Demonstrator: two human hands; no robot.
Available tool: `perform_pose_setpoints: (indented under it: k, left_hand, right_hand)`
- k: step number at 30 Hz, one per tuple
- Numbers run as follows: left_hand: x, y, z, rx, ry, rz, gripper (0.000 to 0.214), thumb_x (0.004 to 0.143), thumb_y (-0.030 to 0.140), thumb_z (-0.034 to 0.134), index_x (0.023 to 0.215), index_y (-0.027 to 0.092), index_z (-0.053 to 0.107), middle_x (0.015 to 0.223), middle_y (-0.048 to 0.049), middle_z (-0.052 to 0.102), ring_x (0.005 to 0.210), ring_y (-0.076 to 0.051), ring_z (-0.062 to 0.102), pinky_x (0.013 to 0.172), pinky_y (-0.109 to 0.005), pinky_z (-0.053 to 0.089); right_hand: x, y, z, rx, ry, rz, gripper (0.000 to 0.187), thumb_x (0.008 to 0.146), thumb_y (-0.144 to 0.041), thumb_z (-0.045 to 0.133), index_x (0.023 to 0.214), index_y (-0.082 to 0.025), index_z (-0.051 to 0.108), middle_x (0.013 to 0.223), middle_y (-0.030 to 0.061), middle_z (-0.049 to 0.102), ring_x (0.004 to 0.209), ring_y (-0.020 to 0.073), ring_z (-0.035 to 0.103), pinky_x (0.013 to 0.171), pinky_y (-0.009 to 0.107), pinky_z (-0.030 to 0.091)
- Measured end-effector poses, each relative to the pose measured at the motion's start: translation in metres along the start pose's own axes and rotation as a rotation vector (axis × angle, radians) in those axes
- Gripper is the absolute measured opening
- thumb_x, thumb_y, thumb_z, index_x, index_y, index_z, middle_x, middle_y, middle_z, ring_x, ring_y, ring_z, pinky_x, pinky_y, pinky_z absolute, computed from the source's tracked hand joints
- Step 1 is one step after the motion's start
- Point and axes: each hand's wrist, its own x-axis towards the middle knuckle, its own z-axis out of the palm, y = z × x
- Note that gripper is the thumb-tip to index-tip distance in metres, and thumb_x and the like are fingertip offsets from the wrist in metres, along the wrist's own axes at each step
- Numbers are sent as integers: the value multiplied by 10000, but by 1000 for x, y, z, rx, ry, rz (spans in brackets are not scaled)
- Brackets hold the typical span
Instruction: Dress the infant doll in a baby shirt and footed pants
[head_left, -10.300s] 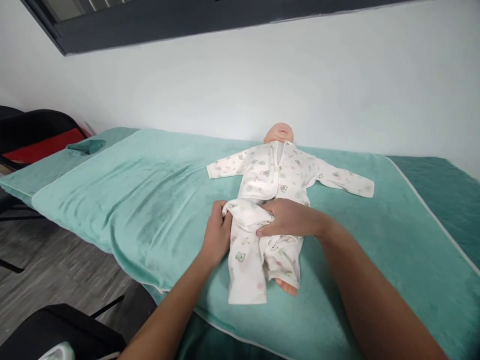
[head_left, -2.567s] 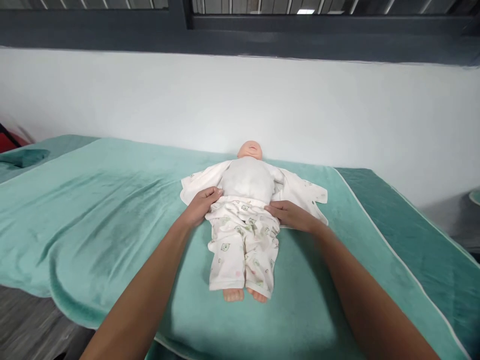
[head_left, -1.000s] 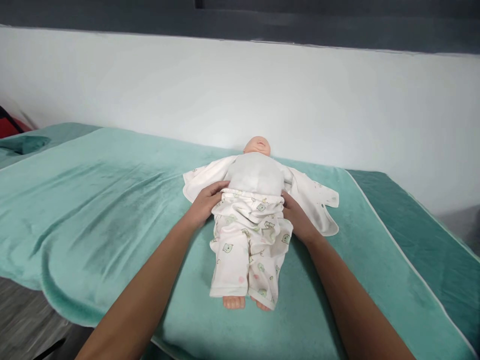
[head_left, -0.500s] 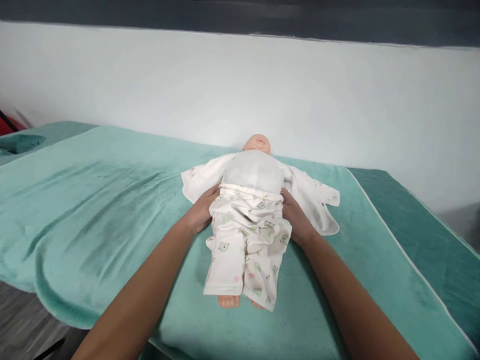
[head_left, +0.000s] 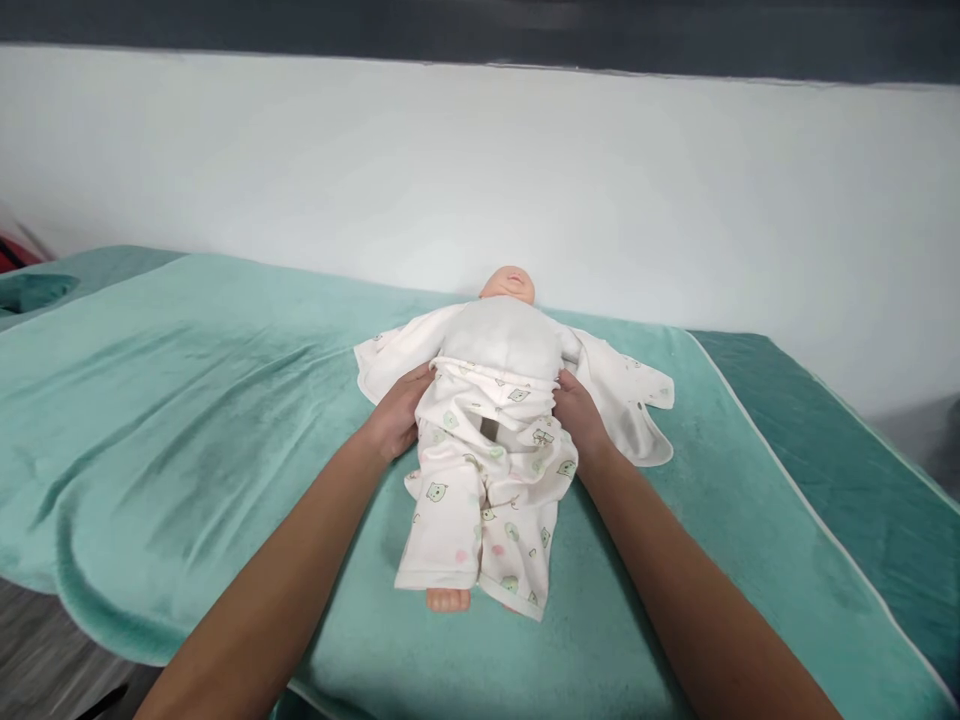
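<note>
A baby doll lies on its back, its head by the wall and its feet toward me. White baby pants printed with green animal faces cover its legs, and toes show below one cuff. My left hand grips the waistband at the doll's left-hand side in view. On the opposite side, my right hand is closed on the same waistband; the fingertips of both are hidden by cloth. A white baby jacket lies spread open beneath the doll's plain white torso, its sleeves out to both sides.
A light green plush blanket covers the surface, wrinkled at left. Darker green cloth shows at right. A white wall rises right behind the doll's head. Grey floor is visible at lower left.
The waistband has moved slightly up toward the doll's torso, with both hands still on it. A dark gap in the pants' front has widened. The view has shifted a little.
</note>
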Motion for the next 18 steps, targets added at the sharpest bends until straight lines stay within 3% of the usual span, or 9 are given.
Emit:
perform_pose_setpoints:
  k: [11,18]
  left_hand:
    - [1,3,-1,-45,42,-34,329,767,245,762,1084,179,702,987,-71,751,909,-236,711,813,-342,578]
    - [-1,1,2,-51,-5,-74,197,749,254,762,932,195,725,935,-60,751,951,-260,699,820,-343,568]
  right_hand:
    - [5,-3,-1,-48,-80,-111,473,610,-164,526,1057,-236,661,1004,33,772,932,272,700,784,390,548]
    - [5,-2,0,-84,-142,-147,517,671,-279,670,1182,-245,599,1199,68,722,1108,294,653,923,434,531]
